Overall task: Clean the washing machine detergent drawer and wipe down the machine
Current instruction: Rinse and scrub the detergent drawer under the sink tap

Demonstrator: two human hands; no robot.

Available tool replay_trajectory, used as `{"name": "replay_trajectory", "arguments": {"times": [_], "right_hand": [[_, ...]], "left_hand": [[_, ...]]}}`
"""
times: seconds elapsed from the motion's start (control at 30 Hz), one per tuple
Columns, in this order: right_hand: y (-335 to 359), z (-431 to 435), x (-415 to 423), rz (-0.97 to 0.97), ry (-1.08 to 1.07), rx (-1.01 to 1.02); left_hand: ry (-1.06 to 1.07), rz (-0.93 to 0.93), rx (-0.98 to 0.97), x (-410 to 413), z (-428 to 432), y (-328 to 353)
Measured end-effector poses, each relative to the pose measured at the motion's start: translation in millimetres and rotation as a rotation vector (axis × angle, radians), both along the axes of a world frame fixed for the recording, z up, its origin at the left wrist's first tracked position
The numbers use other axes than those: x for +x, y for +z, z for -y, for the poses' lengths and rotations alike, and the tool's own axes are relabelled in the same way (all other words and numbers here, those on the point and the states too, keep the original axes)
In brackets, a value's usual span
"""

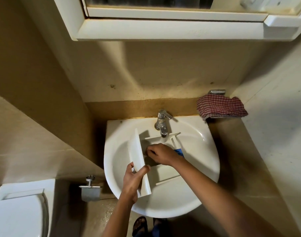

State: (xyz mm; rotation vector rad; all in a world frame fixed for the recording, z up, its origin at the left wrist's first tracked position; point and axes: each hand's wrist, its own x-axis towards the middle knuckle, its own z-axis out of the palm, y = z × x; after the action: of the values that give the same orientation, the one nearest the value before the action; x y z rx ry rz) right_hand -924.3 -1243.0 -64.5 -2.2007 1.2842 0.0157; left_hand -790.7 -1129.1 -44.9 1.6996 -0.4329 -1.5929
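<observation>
The fingers of the left hand are curled round the lower end of the white front panel of the detergent drawer, which is held tilted in the basin under the tap. The fingers of the right hand are bent inside a compartment; whether anything is held there cannot be told. The drawer-washing step is judged to be in hand. Next, the other compartments and the blue insert would need scrubbing and rinsing. The checked cloth lies untouched at the back right.
</observation>
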Motion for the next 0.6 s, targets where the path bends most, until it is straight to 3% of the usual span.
{"name": "replay_trajectory", "arguments": {"times": [0.1,0.27,0.37,0.47,0.6], "right_hand": [[-10.1,2.0,-19.9,0.002,-0.048,-0.131],[-30.2,-1.7,-33.1,0.458,-0.605,-0.020],[-29.9,-1.7,-33.6,0.680,-0.953,0.203],[-21.6,6.2,-35.0,1.018,-1.256,0.489],[-9.9,12.9,-38.8,1.062,-1.301,0.635]], "left_hand": [[0.041,0.082,-0.006,6.5,0.8,3.6],[0.018,0.319,-0.018,10.7,3.8,25.7],[-0.083,0.561,-0.007,12.1,3.5,32.7],[-0.119,0.654,-0.033,12.0,-0.2,39.6],[-0.103,0.648,-0.081,21.4,-12.4,36.4]]}}
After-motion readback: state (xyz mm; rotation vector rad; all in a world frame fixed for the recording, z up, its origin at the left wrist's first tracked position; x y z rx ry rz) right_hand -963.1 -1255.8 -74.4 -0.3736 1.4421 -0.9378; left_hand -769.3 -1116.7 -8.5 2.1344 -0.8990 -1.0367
